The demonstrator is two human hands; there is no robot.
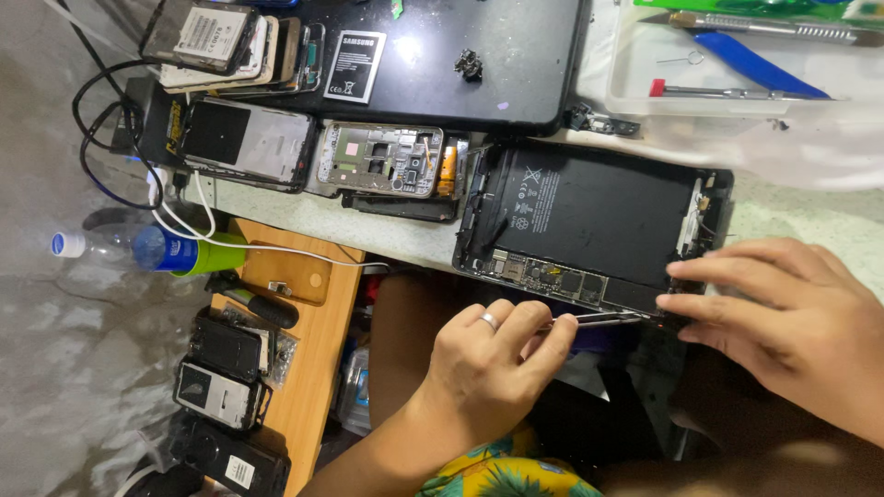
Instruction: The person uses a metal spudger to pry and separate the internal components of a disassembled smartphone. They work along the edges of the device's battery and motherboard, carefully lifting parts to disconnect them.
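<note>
An opened tablet (599,216) lies on the pale worktop, its large black battery and a strip of circuit board exposed along the near edge. My left hand (488,364), a ring on one finger, pinches metal tweezers (599,319) whose tip reaches the tablet's near right corner. My right hand (783,313) rests with fingers spread on that same corner, pressing the tablet's edge.
Several dismantled phones (382,161) and a loose phone battery (354,64) lie at the back left beside a black laptop (516,64). A clear tray (635,92) holds tools, top right. A plastic bottle (138,248), cables and more phone parts (221,373) sit on a lower wooden shelf at left.
</note>
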